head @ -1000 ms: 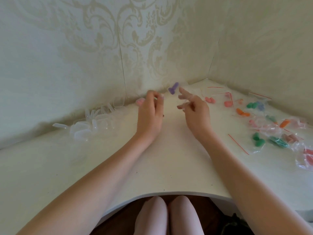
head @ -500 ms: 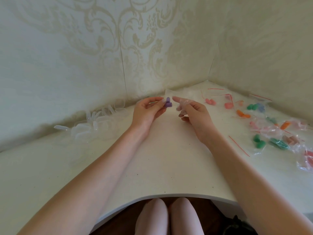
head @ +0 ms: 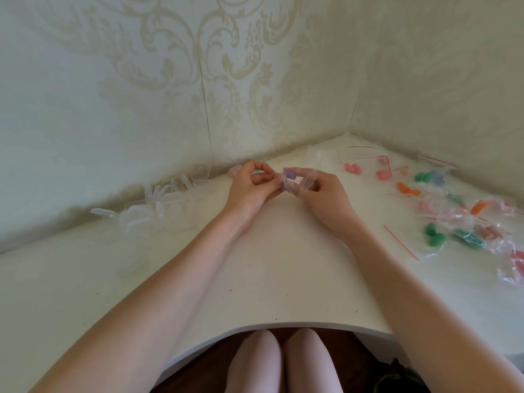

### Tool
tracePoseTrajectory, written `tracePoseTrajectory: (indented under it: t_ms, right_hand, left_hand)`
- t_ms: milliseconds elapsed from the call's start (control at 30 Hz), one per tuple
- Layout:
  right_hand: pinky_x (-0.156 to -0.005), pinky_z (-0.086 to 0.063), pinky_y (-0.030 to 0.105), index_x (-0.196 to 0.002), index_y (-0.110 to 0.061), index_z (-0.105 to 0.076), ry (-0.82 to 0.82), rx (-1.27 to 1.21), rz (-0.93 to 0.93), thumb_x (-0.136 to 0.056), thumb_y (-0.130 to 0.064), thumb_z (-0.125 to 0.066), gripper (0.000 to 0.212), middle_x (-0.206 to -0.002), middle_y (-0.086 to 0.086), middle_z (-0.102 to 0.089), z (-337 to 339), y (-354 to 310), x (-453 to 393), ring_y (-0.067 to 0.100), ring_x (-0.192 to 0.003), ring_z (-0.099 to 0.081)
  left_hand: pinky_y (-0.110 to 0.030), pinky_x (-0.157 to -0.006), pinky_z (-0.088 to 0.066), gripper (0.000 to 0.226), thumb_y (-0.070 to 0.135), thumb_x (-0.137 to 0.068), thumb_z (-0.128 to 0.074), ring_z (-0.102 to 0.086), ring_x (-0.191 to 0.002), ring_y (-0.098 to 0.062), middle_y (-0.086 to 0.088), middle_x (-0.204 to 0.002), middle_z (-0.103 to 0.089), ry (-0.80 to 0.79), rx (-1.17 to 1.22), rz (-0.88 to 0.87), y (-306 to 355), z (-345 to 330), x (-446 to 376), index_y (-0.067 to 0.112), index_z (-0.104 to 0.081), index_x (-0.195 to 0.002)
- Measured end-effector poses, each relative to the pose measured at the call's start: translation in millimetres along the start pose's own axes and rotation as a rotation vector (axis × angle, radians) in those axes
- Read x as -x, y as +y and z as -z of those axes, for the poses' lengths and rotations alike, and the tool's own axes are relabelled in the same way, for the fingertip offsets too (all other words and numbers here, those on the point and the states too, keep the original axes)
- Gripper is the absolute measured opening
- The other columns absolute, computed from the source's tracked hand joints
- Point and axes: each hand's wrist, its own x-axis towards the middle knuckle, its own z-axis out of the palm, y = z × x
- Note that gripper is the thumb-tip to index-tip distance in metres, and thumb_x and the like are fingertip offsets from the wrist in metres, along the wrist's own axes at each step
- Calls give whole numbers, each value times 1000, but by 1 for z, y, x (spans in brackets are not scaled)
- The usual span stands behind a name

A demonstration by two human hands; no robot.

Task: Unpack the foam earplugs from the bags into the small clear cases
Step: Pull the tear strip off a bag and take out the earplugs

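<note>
Pinching, seemingly, purple earplugs (head: 288,175) in clear case (head: 297,181): both hands

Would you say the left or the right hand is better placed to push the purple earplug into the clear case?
Left, probably. The left hand pinches at the purple earplug, while the right hand grips the clear case around it.
</note>
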Motion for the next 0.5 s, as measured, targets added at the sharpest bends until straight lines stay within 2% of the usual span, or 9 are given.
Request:
tracePoseTrajectory:
  t_ms: [67, 133, 200, 300, 400, 467, 500]
  right_hand:
    - [-56, -35, 22, -98, -26, -72, 64, -18, 7, -85, -33, -69, 15, -70, 4, -65, 0, 2, -1, 11, -64, -42]
    - [-56, -41, 18, -98, -16, -69, 121, -79, -31, -90, -27, -63, 14, -82, 0, -73, 1, 1, -2, 8, -66, -52]
    - [-54, -44, 14, -95, -18, -65, 141, -146, -87, -94, -24, -55, 12, -86, -5, -72, 0, -3, -2, 4, -64, -56]
    - [-55, -46, 18, -87, -26, -64, 116, -174, -90, -94, -15, -51, 18, -85, -16, -66, 2, -6, -2, 1, -62, -58]
    - [-56, -49, 21, -90, -23, -65, 37, -166, -62, -93, -10, -55, 17, -87, -10, -65, 2, -5, 0, 4, -61, -59]
    - [-56, -50, 22, -93, -17, -66, -8, -162, -48, -91, -16, -62, 5, -90, -4, -66, 0, -5, 1, 7, -61, -60]
    - [-55, -50, 22, -95, -14, -67, -16, -145, -38, -90, -20, -65, 8, -90, -2, -66, -1, -4, 1, 8, -61, -61]
  left_hand:
    - [-26, -75, -57, 21, -5, -81, -68, -68, -75, -16, -9, -78, -69, -32, 33, 22, 0, 1, -2, 9, -54, -90]
    - [-27, -78, -57, 23, -7, -81, -67, -68, -80, -18, -10, -84, -70, -73, 68, 48, 1, 2, -2, 7, -55, -96]
    - [-28, -79, -57, 27, -11, -78, -68, -69, -82, -18, -7, -84, -71, -94, 70, 58, 1, 2, -1, 6, -56, -97]
    - [-28, -75, -58, 26, -13, -77, -68, -68, -78, -18, -9, -80, -70, -50, 122, 53, 1, 1, -1, 7, -55, -86]
    - [-25, -70, -57, 28, -11, -77, -68, -67, -75, -19, -13, -80, -67, 1, 158, 57, 2, 3, -3, 9, -50, -81]
    - [-23, -68, -57, 34, -12, -77, -68, -67, -72, -19, -15, -80, -65, 22, 166, 64, 1, 3, -4, 11, -44, -79]
    - [-23, -68, -57, 37, -13, -77, -68, -67, -71, -19, -15, -79, -65, 32, 169, 68, 1, 3, -4, 12, -40, -78]
